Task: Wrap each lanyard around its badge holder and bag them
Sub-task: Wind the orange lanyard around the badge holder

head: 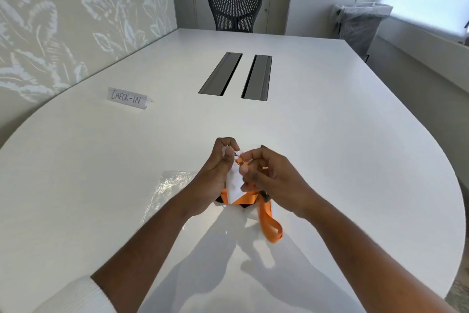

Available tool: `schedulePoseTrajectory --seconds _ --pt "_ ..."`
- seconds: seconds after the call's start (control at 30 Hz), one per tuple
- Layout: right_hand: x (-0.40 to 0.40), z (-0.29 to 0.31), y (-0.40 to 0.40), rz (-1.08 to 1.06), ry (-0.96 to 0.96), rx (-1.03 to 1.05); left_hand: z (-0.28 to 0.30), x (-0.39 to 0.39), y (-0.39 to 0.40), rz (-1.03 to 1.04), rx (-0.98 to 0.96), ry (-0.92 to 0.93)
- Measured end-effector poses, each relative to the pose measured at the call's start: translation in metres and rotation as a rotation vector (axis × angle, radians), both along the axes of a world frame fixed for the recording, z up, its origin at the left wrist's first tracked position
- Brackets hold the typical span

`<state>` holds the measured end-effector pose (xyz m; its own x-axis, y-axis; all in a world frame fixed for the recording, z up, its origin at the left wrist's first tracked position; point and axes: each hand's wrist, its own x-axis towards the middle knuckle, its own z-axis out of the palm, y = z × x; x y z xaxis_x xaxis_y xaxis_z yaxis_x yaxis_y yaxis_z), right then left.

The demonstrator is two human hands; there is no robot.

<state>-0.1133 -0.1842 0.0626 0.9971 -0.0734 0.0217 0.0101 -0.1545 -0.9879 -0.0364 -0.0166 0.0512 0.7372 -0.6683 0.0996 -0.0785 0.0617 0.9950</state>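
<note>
The badge holder (234,183) is white and is held up just above the white table (330,147), near the front edge and between both hands. The left hand (215,175) grips it from the left side, with fingers curled over its top end and the thumb on its front. A small metal clip (238,158) shows at the top of the holder, right by the left thumb.

The orange lanyard (270,224) is fixed at that clip. It runs down past the holder, and a loop of it hangs below the right hand, a bit blurry. More orange strap (243,199) shows under the bottom of the holder. The right hand (269,178) has its fingers curled and pinches the strap close to the front of the holder.

A clear plastic bag (172,183) lies flat on the table, just left of the left hand. Something dark (262,146) peeks out behind the right hand; what it is cannot be told.

Farther off on the left stands a folded paper sign (128,97) that says CHECK-IN. Two grey slots (236,76) sit in the middle of the table. A black mesh chair (235,8) is at the far end.
</note>
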Motion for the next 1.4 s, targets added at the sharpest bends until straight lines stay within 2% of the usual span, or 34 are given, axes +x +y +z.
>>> schedulePoseTrajectory --seconds 0.1,0.2,0.3,0.43,0.7,0.87,1.03,1.1,1.2,1.27,1.3,1.33,1.4 --pt "-0.003 0.002 0.012 -0.026 0.021 0.191 0.002 -0.002 -0.005 -0.052 -0.075 0.061" --pt "-0.003 0.002 0.014 -0.057 -0.018 0.189 0.005 -0.005 -0.008 -0.077 -0.199 0.195" --pt "-0.005 0.002 0.015 -0.091 -0.021 0.103 0.012 -0.010 -0.010 -0.071 -0.323 0.339" --pt "-0.009 0.001 0.023 -0.060 -0.015 0.047 0.017 -0.017 -0.014 0.004 -0.324 0.332" --pt "-0.023 -0.004 0.037 0.005 0.115 0.274 0.030 -0.011 -0.002 0.141 -0.373 0.299" --pt "-0.032 -0.008 0.043 -0.066 0.125 0.190 0.033 -0.003 0.007 0.211 -0.458 0.319" --pt "-0.036 -0.008 0.044 -0.134 0.066 -0.041 0.036 -0.004 0.008 0.176 -0.475 0.340" --pt "-0.037 -0.007 0.043 -0.145 0.043 -0.063 0.038 -0.003 0.008 0.148 -0.498 0.358" --pt "-0.041 -0.007 0.043 -0.128 -0.033 -0.043 0.036 -0.003 0.008 0.095 -0.565 0.502" --pt "-0.044 -0.005 0.045 -0.126 -0.104 -0.027 0.029 -0.003 0.007 0.130 -0.526 0.613" --pt "-0.045 -0.002 0.045 -0.124 -0.137 -0.019 0.025 -0.004 0.006 0.189 -0.420 0.575" --pt "-0.046 0.001 0.045 -0.118 -0.163 -0.006 0.020 -0.006 0.005 0.245 -0.260 0.444" --pt "-0.046 0.008 0.043 -0.100 -0.186 0.057 0.011 -0.012 0.004 0.303 0.018 0.049"
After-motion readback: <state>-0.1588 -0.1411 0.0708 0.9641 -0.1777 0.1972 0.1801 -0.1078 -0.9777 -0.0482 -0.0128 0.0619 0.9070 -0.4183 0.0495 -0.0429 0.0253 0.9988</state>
